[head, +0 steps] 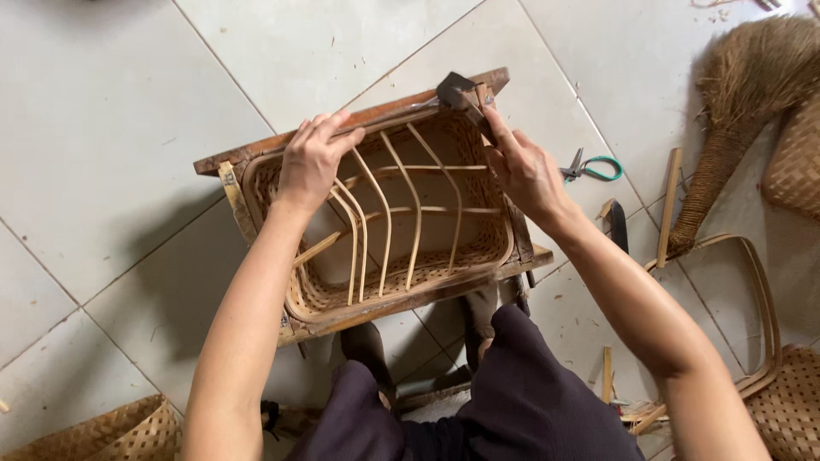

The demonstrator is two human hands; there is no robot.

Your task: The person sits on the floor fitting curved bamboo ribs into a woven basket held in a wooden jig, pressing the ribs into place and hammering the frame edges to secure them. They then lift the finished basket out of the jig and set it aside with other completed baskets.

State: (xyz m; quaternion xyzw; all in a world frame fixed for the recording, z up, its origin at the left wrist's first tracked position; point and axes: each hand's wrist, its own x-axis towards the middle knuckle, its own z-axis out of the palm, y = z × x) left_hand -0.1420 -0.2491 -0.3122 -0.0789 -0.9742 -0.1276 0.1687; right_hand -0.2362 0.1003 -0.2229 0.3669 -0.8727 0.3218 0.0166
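Woven bamboo basket (pixel 444 256) is sitting in a wooden frame (pixel 256 152); left hand (pixel 309 160) is gripping its rim, right hand (pixel 523 169) is grasping a dark hammer (pixel 459 90).

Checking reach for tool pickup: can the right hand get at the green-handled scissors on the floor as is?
Probably yes, once freed. The scissors lie on bare tile just right of the right hand, nothing between them. But that hand now grips a dark tool at the basket frame.
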